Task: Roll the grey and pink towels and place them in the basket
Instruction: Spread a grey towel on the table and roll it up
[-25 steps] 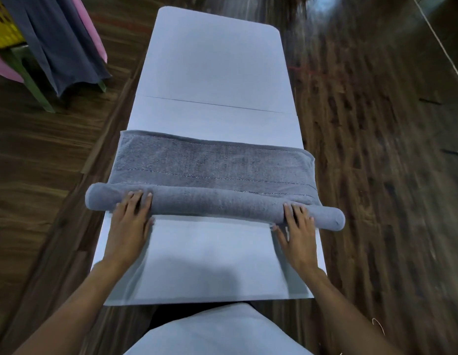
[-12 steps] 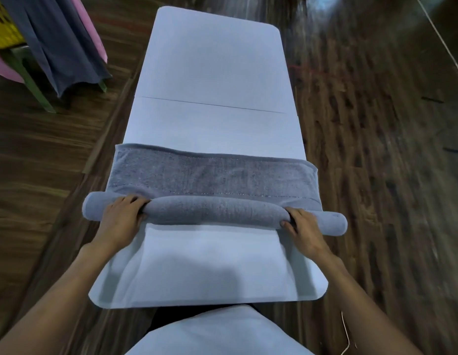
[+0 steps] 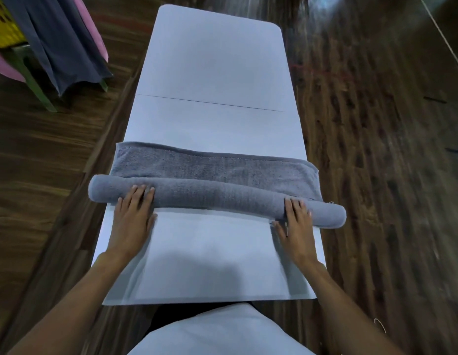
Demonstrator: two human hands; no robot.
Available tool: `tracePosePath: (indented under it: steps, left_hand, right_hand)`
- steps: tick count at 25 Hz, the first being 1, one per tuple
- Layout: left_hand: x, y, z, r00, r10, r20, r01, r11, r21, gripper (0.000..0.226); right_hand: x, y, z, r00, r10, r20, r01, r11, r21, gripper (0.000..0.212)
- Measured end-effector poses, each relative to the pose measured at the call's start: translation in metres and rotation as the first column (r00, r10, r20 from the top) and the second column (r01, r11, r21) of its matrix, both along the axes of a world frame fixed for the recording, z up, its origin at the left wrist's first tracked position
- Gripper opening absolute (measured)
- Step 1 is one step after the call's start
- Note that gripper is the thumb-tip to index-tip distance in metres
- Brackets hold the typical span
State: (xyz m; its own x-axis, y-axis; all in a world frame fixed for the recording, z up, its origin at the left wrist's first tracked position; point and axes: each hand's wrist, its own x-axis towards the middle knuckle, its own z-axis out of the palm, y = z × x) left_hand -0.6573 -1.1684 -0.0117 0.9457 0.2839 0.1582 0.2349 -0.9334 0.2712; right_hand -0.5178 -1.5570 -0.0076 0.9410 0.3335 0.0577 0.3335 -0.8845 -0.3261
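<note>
A grey towel point(image 3: 212, 172) lies across the middle of the frame on a white table point(image 3: 212, 60), its near part rolled into a long tube, a flat strip still unrolled beyond it. My left hand point(image 3: 131, 216) rests on the roll left of centre, fingers straight and close together. My right hand point(image 3: 295, 224) rests near the roll's right end, fingers straight, slightly spread. In the upper left corner, a dark cloth point(image 3: 56, 44) and a pink towel point(image 3: 91, 26) hang by a yellow basket point(image 3: 4, 29). Wooden floor point(image 3: 389, 175) surrounds the table.
</note>
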Motion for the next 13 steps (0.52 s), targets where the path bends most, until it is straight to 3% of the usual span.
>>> tracePosePath:
  steps: [7,11,13]
  left_hand:
    - [0.048,0.023,0.027,1.000,-0.009,-0.020,0.009,1.000,-0.023,0.038]
    - [0.018,0.021,0.035,0.999,-0.045,-0.025,0.042,0.993,-0.107,0.030]
    - [0.004,0.025,0.035,0.989,-0.100,-0.111,0.086,0.988,-0.129,0.029]
  right_hand:
    - [0.054,0.007,0.016,0.991,0.045,-0.126,-0.043,0.999,0.019,0.047]
    - [0.034,-0.014,0.027,0.962,0.160,-0.223,-0.130,0.981,0.146,0.037]
    - [0.031,-0.026,0.033,0.920,0.232,-0.317,-0.197,0.971,0.138,0.029]
